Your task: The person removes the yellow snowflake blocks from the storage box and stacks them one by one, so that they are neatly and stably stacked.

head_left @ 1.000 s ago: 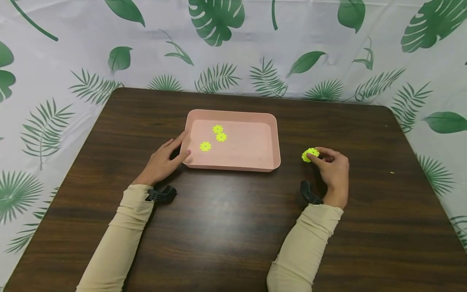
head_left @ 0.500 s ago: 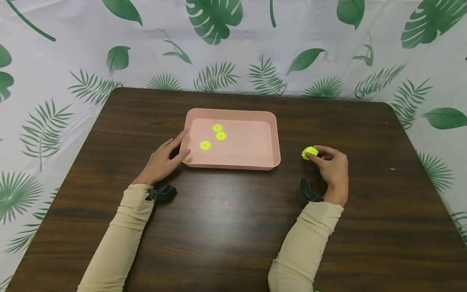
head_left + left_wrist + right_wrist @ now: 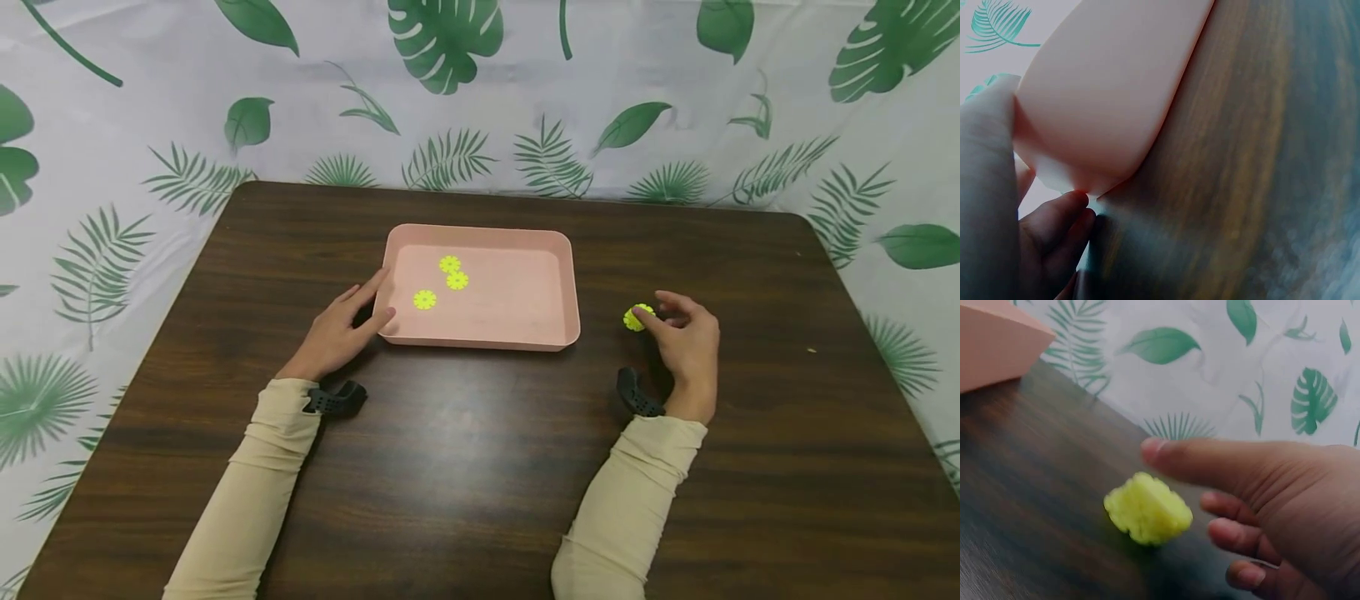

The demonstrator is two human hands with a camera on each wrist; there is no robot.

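Right wrist view: right hand spread near yellow disc stack, likely at pickup; needs a pinch. Left hand, uncurled, touches tray.

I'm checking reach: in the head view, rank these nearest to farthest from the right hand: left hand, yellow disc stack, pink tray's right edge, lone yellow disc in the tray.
1. Yellow disc stack, just left of the right hand.
2. Pink tray's right edge, farther left.
3. Lone yellow disc, in the tray's left half.
4. Left hand, at the tray's left end.
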